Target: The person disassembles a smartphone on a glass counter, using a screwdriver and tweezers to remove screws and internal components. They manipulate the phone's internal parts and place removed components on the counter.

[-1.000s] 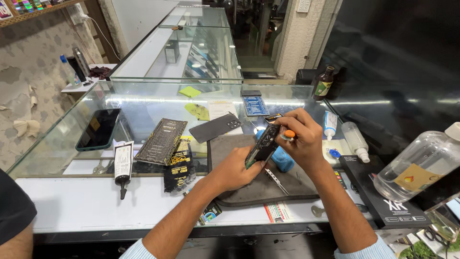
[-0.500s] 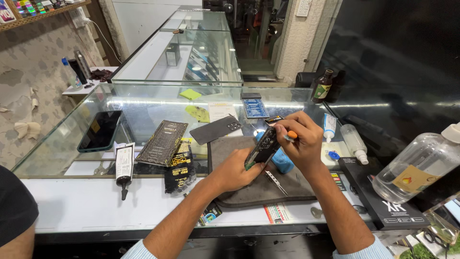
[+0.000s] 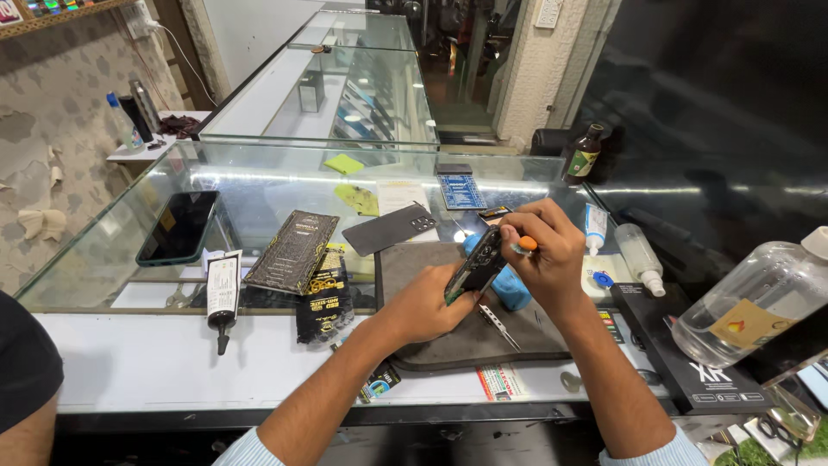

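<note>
Gripping dark phone (image 3: 475, 261) in left hand (image 3: 429, 304); right hand (image 3: 543, 250) pinching orange-tipped tool (image 3: 523, 245).

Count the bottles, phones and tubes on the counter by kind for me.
Bottles: 3 (large clear bottle, small white dropper bottle, brown glass bottle)
Phones: 2 (held phone, dark phone on the glass)
Tubes: 2 (black-tipped tube, white tube)
Total: 7

**Glass, plastic, matt rubber**

Clear, glossy glass on the counter case (image 3: 285, 185). Matt, dark, rubbery look to the work mat (image 3: 414, 267). Glossy black glass on the spare phone (image 3: 177, 227); matt dark finish on the loose back cover (image 3: 390, 229). Clear, shiny plastic for the large bottle (image 3: 759, 298). Bright metal tweezers (image 3: 498, 325). Smooth white countertop (image 3: 129, 362).
</note>
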